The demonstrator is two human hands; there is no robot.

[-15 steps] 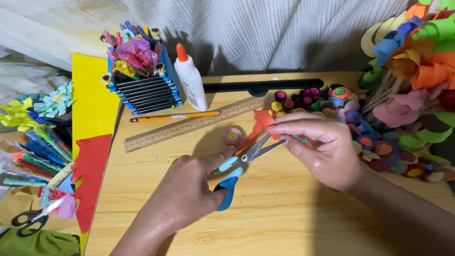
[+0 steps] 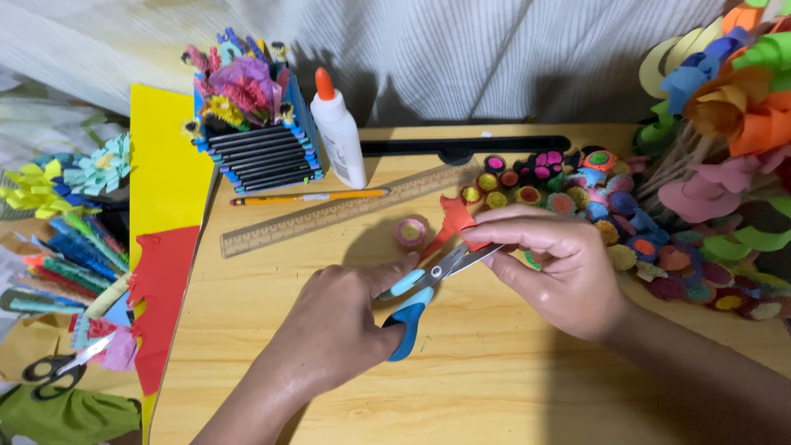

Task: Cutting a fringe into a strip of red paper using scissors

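Observation:
My left hand [image 2: 334, 330] grips blue-handled scissors [image 2: 412, 301] over the wooden table [image 2: 461, 387]. The blades point right and close on a small red paper piece [image 2: 451, 221]. My right hand [image 2: 560, 264] pinches that red paper between thumb and fingers, just above the blade tips. A small rolled paper coil [image 2: 410, 232] lies on the table just left of the red piece.
A wooden ruler [image 2: 346, 210], an orange pencil [image 2: 309, 198] and a white glue bottle [image 2: 338, 132] lie behind the hands. A blue holder with paper flowers [image 2: 251, 124] stands back left. Several coloured coils [image 2: 577, 198] and paper flowers [image 2: 725, 107] fill the right. Yellow and red sheets [image 2: 161, 247] and another pair of scissors [image 2: 58, 367] lie left.
The scissors' blades have closed a little further on the red paper. Both hands stay in nearly the same place.

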